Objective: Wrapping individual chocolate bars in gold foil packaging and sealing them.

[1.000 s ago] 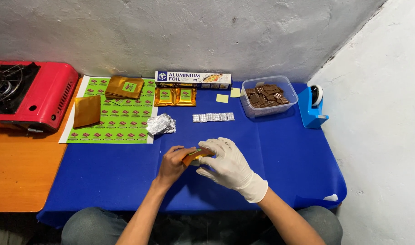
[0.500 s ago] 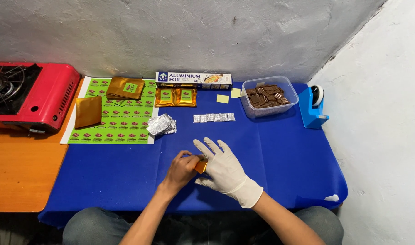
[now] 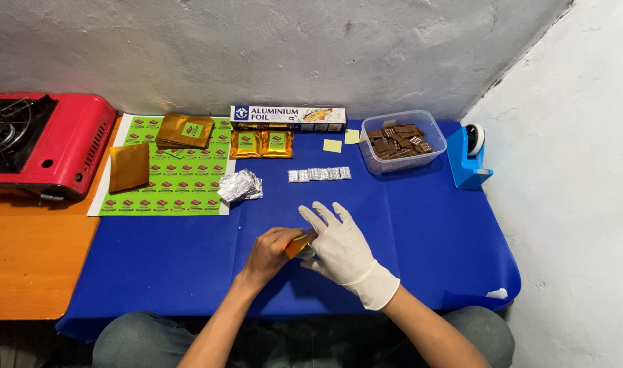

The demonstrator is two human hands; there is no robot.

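My bare left hand (image 3: 270,253) grips a small gold pouch (image 3: 297,245) over the blue tablecloth (image 3: 434,232). My right hand (image 3: 340,245), in a white glove, meets the pouch from the right with its fingers spread upward; a bit of foil shows at its thumb. Farther back lie a crumpled foil piece (image 3: 240,185), a row of small foil-wrapped pieces (image 3: 319,174), two gold pouches with green labels (image 3: 261,144) and a clear tub of brown chocolate squares (image 3: 400,141).
A foil roll box (image 3: 288,115) lies along the wall. A green label sheet (image 3: 172,177) carries a stack of gold pouches (image 3: 184,130) and one loose pouch (image 3: 129,166). A red gas stove (image 3: 42,144) sits left, a blue tape dispenser (image 3: 466,159) right.
Both hands have drawn slightly toward me with the pouch. The gloved fingers, curled over the pouch a second ago, are now spread upward.
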